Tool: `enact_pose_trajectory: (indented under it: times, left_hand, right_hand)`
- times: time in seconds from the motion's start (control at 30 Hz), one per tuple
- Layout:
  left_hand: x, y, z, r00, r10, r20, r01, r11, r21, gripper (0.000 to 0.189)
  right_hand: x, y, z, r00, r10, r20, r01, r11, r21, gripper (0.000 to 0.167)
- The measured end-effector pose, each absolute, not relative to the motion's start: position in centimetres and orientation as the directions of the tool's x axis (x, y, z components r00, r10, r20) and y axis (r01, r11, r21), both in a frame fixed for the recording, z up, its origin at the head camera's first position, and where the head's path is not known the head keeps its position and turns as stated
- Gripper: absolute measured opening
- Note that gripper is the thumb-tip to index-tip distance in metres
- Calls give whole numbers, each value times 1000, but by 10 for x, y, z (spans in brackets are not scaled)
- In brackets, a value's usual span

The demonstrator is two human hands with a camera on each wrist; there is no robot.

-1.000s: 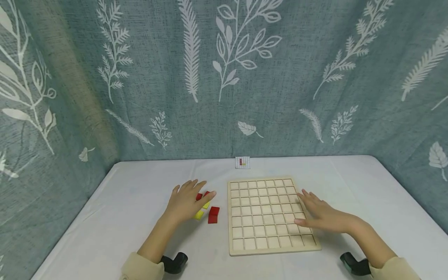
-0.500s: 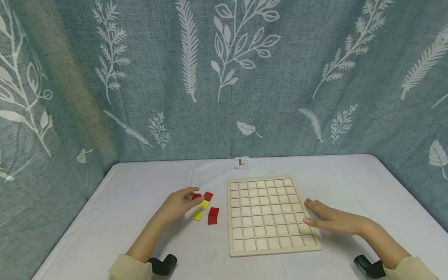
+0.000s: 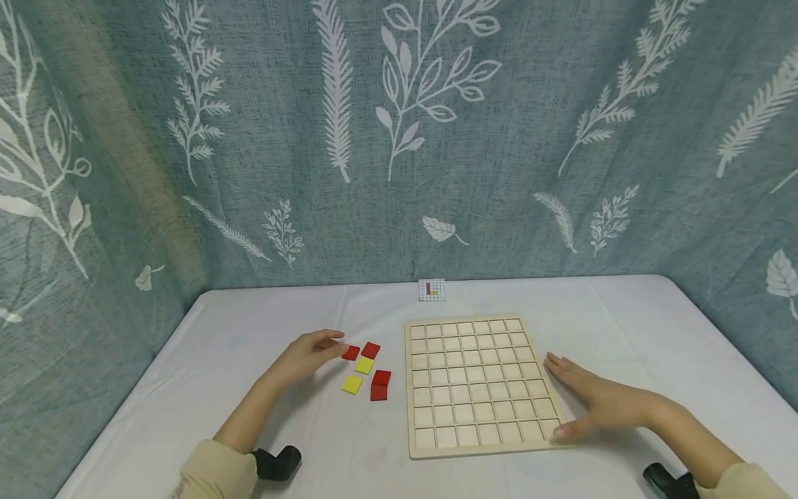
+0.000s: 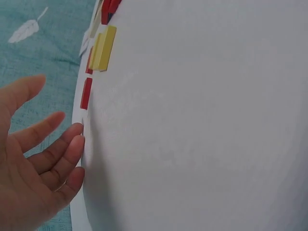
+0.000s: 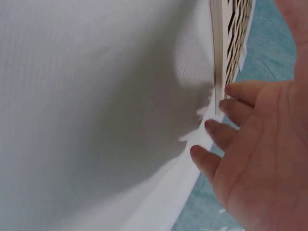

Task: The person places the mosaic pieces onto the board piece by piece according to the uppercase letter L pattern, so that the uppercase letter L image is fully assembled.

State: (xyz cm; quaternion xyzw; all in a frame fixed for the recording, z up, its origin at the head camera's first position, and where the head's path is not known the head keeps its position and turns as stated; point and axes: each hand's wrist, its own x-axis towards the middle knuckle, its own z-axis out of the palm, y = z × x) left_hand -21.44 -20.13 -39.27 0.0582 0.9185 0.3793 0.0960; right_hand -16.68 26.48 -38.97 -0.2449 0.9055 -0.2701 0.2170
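The red and yellow tiles (image 3: 366, 368) lie loose on the white table (image 3: 249, 360), just left of the empty wooden grid board (image 3: 480, 383), close enough that a tile needs only a short carry to a cell. Your left hand (image 3: 308, 355) hovers beside the nearest red tile (image 3: 351, 353) with fingers relaxed, holding nothing. Your right hand (image 3: 598, 402) lies flat and loose-fingered against the board's right edge, likely steadying it.

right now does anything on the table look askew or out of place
Nothing is damaged or spilled. The tiles left of the wooden grid board lie loose at odd angles, two red ones overlapping. The left hand is beside them; the right hand rests at the board's right edge.
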Motion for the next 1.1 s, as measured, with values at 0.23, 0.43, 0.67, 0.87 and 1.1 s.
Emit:
enact_pose_trajectory:
  times: [0.23,0.43,0.67,0.87,1.1]
  left_hand:
    - [-221,-202,-394,-968,213,-131,59,705,707,47]
    - [-226,-199,-394,-968,220,-123,76,719,690,43]
    - [-230,-196,-393,-962,236,-140,78,725,684,39]
    - [-237,-196,-395,-954,270,-132,105,711,695,41]
    - [-244,-194,-398,-950,280,-140,111,719,686,38]
  right_hand:
    - [-168,267,-390,-764,-607,-218,-428,730,-532,117]
    - [-172,267,-390,-758,-618,-210,-456,731,-507,116]
    - [-175,265,-389,-747,-623,-234,-458,736,-500,118]
    - [-177,265,-389,-752,-612,-244,-453,749,-484,121]
    - [-177,266,-392,-746,-616,-253,-434,738,-516,120]
